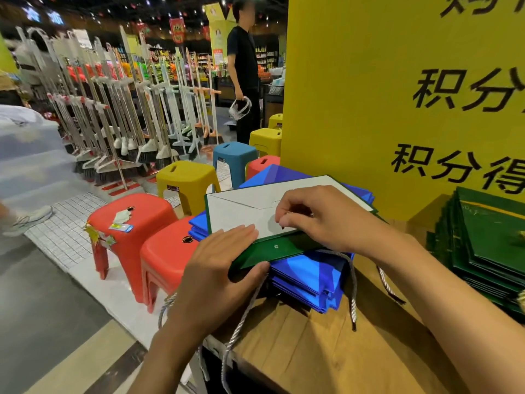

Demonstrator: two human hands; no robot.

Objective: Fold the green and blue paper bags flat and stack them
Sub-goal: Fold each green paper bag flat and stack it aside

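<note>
Wooden counter (298,336) carries a stack of folded blue bags (309,274). On that stack lies a green bag (272,247), its white base panel up. Your left hand (218,265) presses down on it with straight fingers; your right hand (318,217) has fingers curled, pinching the white fold.

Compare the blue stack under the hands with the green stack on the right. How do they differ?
The blue stack lies mid-counter. The green stack sits at the right, cut off by the frame edge. The blue stack carries a green bag, which the left hand presses flat while the right hand curls its fingers onto it. No hand touches the green stack. Both are flattened bags piled on the wooden counter.
</note>
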